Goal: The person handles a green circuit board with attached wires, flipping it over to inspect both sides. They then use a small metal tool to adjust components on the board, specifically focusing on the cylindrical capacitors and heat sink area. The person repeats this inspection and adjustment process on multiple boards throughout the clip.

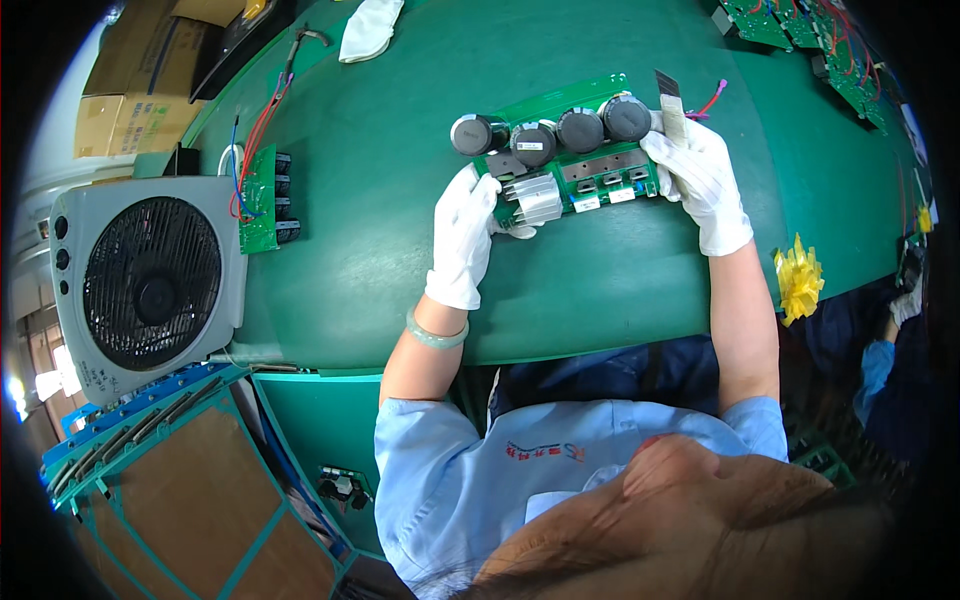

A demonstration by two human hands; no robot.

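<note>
Both bare forearms reach up from the lower edge, elbows apart, the white-gloved left hand (463,232) with fingers curled in a grip and a pale bangle on its wrist, the white-gloved right hand (700,180) likewise closed, fingers bent inward.

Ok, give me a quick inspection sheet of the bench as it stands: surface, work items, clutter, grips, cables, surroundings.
Surface: green table, curved front edge.
Job's things: green circuit board with four black cylindrical capacitors and a silver heat sink, lying flat on the table.
Clutter: second small board at left; white glove at far edge; more boards top right; yellow bow at right.
Grips: left hand, white-gloved, on the board's left end; right hand, white-gloved, on its right end, pinching a grey strip.
Cables: red and blue wires run to the small board.
Surroundings: grey box fan, cardboard boxes, another person's sleeve at right.
</note>
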